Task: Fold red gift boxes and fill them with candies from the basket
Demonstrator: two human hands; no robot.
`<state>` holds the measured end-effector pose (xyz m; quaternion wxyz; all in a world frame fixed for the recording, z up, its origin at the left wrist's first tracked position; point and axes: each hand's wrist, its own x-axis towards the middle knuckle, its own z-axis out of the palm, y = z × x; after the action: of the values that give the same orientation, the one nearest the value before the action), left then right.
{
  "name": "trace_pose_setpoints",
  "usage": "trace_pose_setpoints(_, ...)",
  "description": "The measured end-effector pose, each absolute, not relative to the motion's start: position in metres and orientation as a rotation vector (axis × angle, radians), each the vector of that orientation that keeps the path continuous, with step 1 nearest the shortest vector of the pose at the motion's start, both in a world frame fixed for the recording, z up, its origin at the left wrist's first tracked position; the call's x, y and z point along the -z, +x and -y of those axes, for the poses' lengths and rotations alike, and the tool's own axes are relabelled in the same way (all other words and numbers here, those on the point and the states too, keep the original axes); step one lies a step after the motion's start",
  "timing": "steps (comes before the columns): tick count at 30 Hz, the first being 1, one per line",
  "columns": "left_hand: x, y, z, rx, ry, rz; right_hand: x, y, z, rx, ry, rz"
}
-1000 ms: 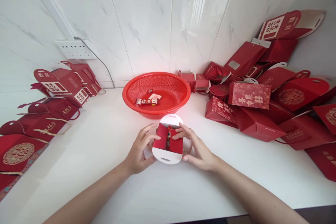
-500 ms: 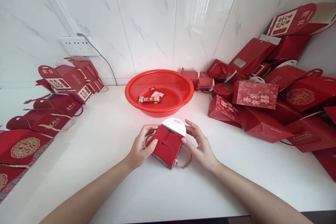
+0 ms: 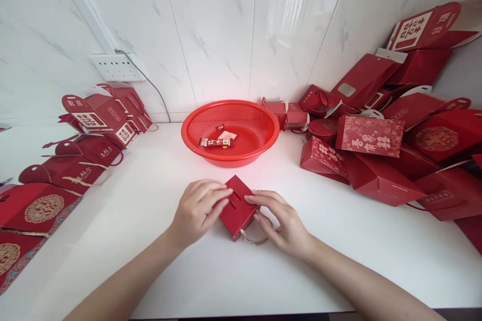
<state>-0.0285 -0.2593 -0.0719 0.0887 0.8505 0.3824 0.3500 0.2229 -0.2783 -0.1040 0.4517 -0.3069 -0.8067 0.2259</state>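
Red box point(image 3: 241, 213) sits — flaps point(image 3: 236, 184) down — between left hand point(image 3: 201, 210) and right hand point(image 3: 284, 223).

My left hand point(image 3: 199, 210) conceals the left corner of the red box point(image 3: 241, 213); its closed flaps point(image 3: 236, 189) conceal the interior. My right hand point(image 3: 285, 224) covers part of the rope handle point(image 3: 254, 242). The bottom edge cuts off both forearms point(image 3: 124, 273); the right edge, the topmost carton point(image 3: 444, 21).

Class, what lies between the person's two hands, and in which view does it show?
The head view shows a red box between the left hand and the right hand, its rope handle looping out.
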Motion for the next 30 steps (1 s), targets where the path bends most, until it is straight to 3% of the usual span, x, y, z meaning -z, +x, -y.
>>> trace_pose_setpoints(6,0.064,-0.012,0.301,-0.564,2.792,-1.288,0.107,0.217,0.288,-0.522,-0.615,2.137)
trace_pose_setpoints(16,0.074,-0.117,0.281,-0.694,2.452,-2.223,0.110,0.242,0.274,-0.390,-0.686,2.191)
trace_pose_setpoints(20,0.068,-0.169,0.273,-0.695,2.368,-2.365,0.111,0.243,0.272,-0.334,-0.678,2.236)
trace_pose_setpoints(26,0.010,-0.218,0.257,-0.737,1.883,-2.564,0.114,0.243,0.269,-0.365,-0.662,2.246)
trace_pose_setpoints(30,-0.052,-0.265,0.225,-1.000,1.852,-2.797,0.114,0.242,0.267,-0.419,-0.709,2.232)
